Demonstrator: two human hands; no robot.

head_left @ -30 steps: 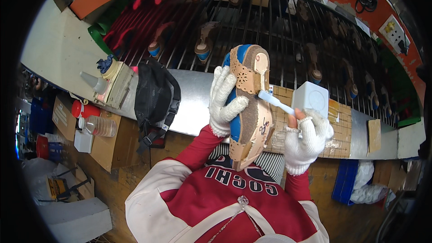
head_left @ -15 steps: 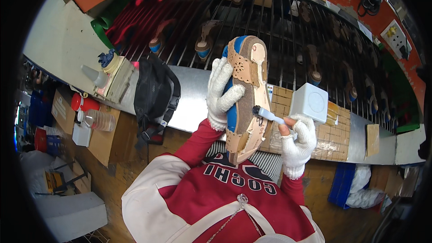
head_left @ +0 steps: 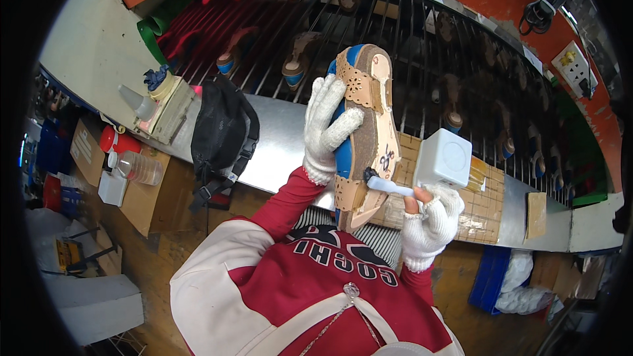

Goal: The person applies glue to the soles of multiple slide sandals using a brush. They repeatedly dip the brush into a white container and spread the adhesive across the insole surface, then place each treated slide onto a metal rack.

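Note:
Sole side up, a tan sandal upper with a cut-out pattern is stretched over a blue shoe last, making one lasted sandal (head_left: 381, 115) in front of my chest. My left hand (head_left: 324, 128), in a white knit glove, grips it from the left side, with the thumb along its edge. In my right hand (head_left: 432, 224), gloved with bare fingertips showing, is a small brush (head_left: 394, 188) with a pale handle and dark bristles. Its bristles touch the sole's left border, in the nearer half. A white square container (head_left: 444, 157) stands just beyond the right hand.
Behind the sandal runs a rack of metal bars (head_left: 412, 86) carrying several more lasted shoes. A cardboard sheet (head_left: 488, 207) lies on the metal ledge at right, a black bag (head_left: 224, 135) at left. A plastic bottle (head_left: 138, 167) rests on a carton at far left.
The brush has moved along the sole toward the sandal's nearer end and its left border. My left hand keeps its hold, and the whole view has shifted slightly.

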